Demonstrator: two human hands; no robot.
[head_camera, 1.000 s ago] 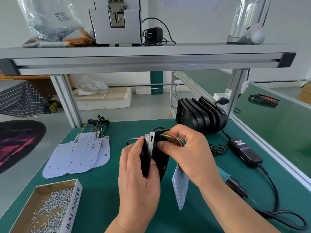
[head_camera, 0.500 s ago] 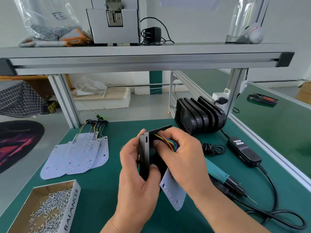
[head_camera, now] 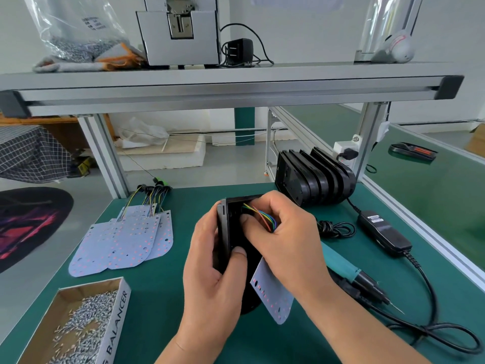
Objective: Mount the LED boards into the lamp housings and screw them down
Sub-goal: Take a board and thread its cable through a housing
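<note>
My left hand (head_camera: 212, 274) grips a black lamp housing (head_camera: 231, 232), held on edge above the green mat. My right hand (head_camera: 283, 240) pinches the coloured wires (head_camera: 262, 218) of a white LED board (head_camera: 273, 295) at the housing's upper opening. The board hangs tilted below my right palm, beside the housing. A stack of spare LED boards (head_camera: 126, 243) with wire tails lies to the left. A row of black housings (head_camera: 315, 177) stands at the back right. Screws fill a cardboard box (head_camera: 78, 327) at the front left.
An electric screwdriver (head_camera: 359, 279) lies on the mat to the right, its cable looping to a black power adapter (head_camera: 383, 232). An aluminium shelf rail (head_camera: 236, 90) spans overhead, carrying a grey box and a bag. The bench's aluminium edge (head_camera: 420, 227) runs along the right.
Both hands have drawn slightly nearer to me with the housing. The LED board has swung from hanging edge-on to lying tilted under my right palm, closer to the housing.
</note>
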